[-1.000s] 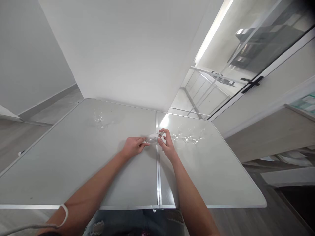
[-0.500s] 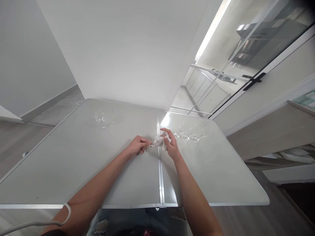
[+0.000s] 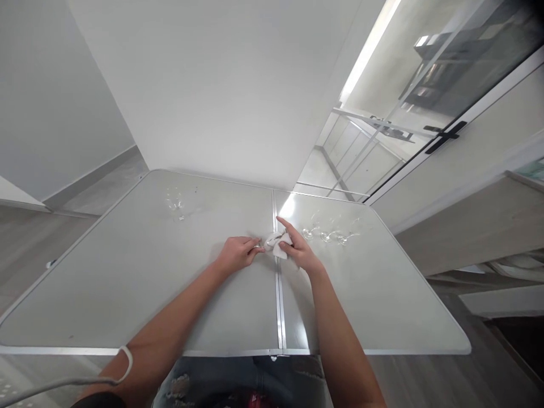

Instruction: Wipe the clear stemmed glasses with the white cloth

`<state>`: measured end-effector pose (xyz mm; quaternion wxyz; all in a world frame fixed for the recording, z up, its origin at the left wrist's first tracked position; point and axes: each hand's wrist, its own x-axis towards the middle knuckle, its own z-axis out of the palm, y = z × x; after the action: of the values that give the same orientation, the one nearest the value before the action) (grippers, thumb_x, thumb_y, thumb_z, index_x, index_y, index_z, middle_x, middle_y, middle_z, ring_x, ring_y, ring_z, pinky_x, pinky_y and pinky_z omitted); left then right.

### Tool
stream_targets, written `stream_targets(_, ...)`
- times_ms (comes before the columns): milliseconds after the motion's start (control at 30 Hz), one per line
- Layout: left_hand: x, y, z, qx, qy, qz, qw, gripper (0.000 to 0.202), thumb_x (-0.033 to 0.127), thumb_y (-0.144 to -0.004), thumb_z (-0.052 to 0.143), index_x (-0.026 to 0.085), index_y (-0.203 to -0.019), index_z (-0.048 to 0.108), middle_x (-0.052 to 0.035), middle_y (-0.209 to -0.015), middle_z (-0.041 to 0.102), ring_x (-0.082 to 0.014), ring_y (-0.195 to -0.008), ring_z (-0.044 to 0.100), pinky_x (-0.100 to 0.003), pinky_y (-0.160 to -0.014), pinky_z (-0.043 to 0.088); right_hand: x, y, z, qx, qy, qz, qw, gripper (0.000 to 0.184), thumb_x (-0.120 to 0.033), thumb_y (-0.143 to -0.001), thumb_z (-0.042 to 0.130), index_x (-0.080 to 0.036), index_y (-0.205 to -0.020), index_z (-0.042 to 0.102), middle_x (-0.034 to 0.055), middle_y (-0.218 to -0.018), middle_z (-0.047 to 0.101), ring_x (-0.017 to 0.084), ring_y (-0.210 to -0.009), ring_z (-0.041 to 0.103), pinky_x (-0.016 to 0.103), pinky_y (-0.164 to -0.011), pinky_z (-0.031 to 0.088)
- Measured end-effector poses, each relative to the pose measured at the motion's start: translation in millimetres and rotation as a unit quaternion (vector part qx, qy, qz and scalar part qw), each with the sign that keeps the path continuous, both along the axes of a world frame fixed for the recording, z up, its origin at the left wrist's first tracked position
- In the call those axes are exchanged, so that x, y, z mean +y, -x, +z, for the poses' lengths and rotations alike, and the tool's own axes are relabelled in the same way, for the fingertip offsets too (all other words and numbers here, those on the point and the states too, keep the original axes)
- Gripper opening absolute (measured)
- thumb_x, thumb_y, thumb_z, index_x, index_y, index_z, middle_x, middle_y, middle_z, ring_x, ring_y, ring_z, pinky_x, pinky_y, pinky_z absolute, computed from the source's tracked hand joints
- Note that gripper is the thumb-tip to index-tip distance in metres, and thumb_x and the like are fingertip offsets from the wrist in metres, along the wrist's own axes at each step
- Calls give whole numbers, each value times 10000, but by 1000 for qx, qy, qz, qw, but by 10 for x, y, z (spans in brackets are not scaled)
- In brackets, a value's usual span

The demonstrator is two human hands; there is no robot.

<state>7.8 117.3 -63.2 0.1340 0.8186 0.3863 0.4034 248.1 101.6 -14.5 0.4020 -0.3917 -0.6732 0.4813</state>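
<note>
Above the table's middle seam, a clear stemmed glass [image 3: 267, 245] lies sideways between my hands. My left hand [image 3: 239, 253] pinches its narrow stem end, with the fingers closed. Bunched against the bowl is a white cloth [image 3: 281, 248], which my right hand [image 3: 298, 250] grips with the index finger stretched out. Cloth and fingers hide much of the bowl. To the right of my right hand stand several clear stemmed glasses [image 3: 325, 235] in a row. Another clear glass [image 3: 175, 203] is at the far left of the table.
The light grey folding table [image 3: 178, 294] has a metal edge and a metal seam [image 3: 279, 317] across it. A white wall [image 3: 221, 102] rises behind its far edge. To the right is a glazed door with a black handle [image 3: 446, 137]. A pale cable [image 3: 85, 382] crosses near my left forearm.
My right hand and the cloth have shifted over the glass bowl, covering more of it. Its index finger has straightened. My left hand stays at the stem, now turned more knuckles-up.
</note>
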Motion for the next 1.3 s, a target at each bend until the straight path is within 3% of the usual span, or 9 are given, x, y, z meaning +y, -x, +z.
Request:
stream_targets(200, -78, -162, 82, -125, 224, -11, 966, 369, 519, -881, 648, 169, -821, 748, 13, -531, 505, -107, -497, 439, -245, -525, 317, -16, 75, -17, 93, 4, -79, 992, 678, -442, -893, 678, -289, -1503, 424, -20, -765, 561, 144, -620, 468, 274, -595, 436)
stream_targets(400, -26, -111, 166, -263, 626, -165, 715, 457, 574, -815, 694, 118, -812, 724, 72, -513, 321, -61, -432, 244, -239, -449, 271, -19, 1, -145, 53, -79, -94, 991, 603, -461, -787, 790, -260, -1325, 607, 58, -1036, 673, 190, -775, 591, 318, -682, 509)
stream_targets(467, -3, -65, 173, -259, 651, -168, 694, 462, 577, -828, 673, 118, -835, 725, 84, -514, 283, -59, -431, 209, -237, -451, 267, -17, -15, -150, 40, -68, -66, 995, 669, -442, -768, 815, -255, -1367, 584, 49, -985, 677, 182, -745, 587, 313, -667, 504)
stream_targets(700, -47, -60, 103, -73, 207, -2, 976, 375, 490, -901, 604, 158, -793, 739, -13, -582, 531, -126, -557, 449, -268, -572, 298, -2, 97, -51, 55, 42, -24, 997, 992, -378, -709, 868, -288, -1561, 367, 2, -832, 650, 188, -729, 573, 311, -691, 501)
stream_targets(833, -139, -195, 5, 27, 95, 61, 993, 301, 413, -935, 557, 187, -891, 751, -68, -695, 653, -163, -641, 529, -278, -598, 285, 41, 172, -96, 146, 131, -112, 974, 824, -436, -770, 796, -286, -1500, 444, -11, -817, 607, 164, -694, 568, 284, -649, 487)
stream_targets(967, -217, -358, 14, -35, 183, 62, 980, 316, 392, -927, 555, 180, -747, 706, -27, -617, 579, -134, -587, 470, -269, -590, 278, 43, 172, -94, 125, 122, -153, 973, 672, -485, -837, 718, -267, -1437, 510, -29, -737, 549, 144, -638, 520, 259, -596, 451)
stream_targets(1067, -178, -352, 72, -159, 390, -17, 907, 406, 488, -873, 624, 159, -635, 629, 18, -536, 441, -96, -498, 366, -261, -538, 269, 15, 158, -76, 50, 42, -152, 986, 585, -472, -852, 708, -273, -1383, 563, -46, -662, 495, 132, -575, 441, 252, -543, 399)
stream_targets(1167, -77, -227, 114, -251, 609, -117, 743, 400, 522, -796, 719, 133, -720, 664, 57, -534, 356, -67, -464, 282, -243, -493, 271, -4, 155, -123, 9, -21, -139, 990, 495, -466, -854, 708, -258, -1292, 612, -32, -704, 539, 124, -570, 430, 254, -536, 395)
stream_targets(1300, 17, -66, 139, -276, 724, -168, 610, 382, 487, -811, 729, 106, -830, 712, 87, -551, 272, -42, -463, 181, -205, -466, 257, -5, 132, -247, -6, -97, -128, 987, 528, -457, -800, 765, -251, -1265, 625, 28, -958, 636, 134, -680, 529, 273, -622, 467)
